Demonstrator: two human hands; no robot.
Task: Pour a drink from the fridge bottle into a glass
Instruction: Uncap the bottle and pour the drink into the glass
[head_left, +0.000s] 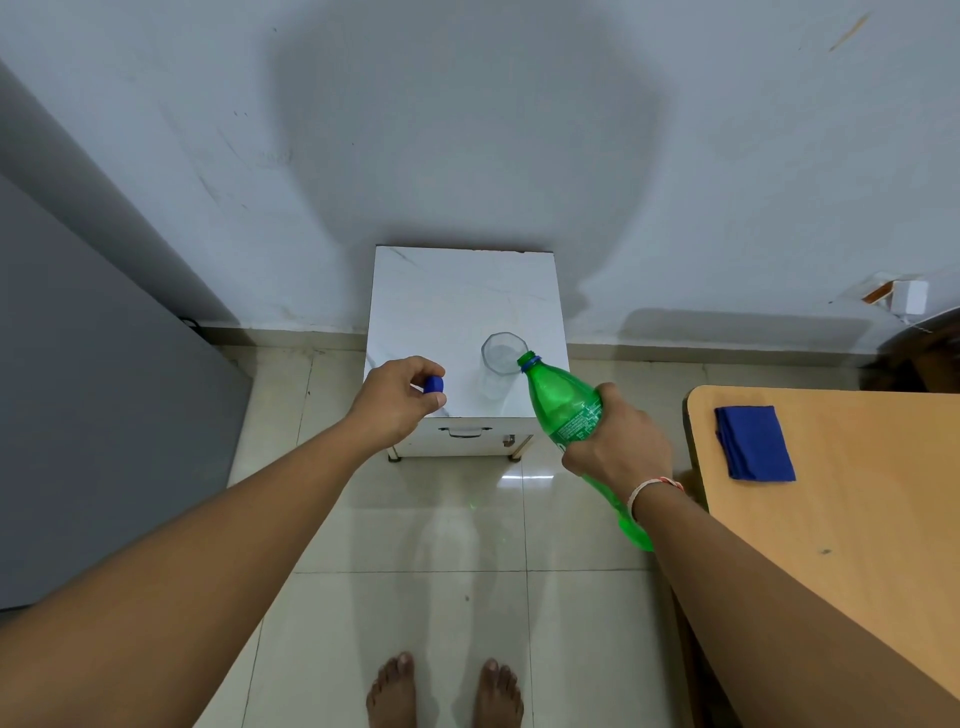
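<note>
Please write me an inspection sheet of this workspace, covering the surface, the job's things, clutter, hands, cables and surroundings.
Surface: small white cabinet with a marble-look top, against the wall.
Job's things: clear glass upright on the cabinet top; green bottle uncapped, tilted, mouth at the glass rim; blue cap off the bottle.
Clutter: nothing seen on the cabinet top.
Hands: left hand pinches the cap; right hand grips the bottle's middle.
Cables: a dark cord on the floor by the wall, left.
Surroundings: wooden table to the right, with a folded blue cloth on it; tiled floor; bare feet below.
</note>
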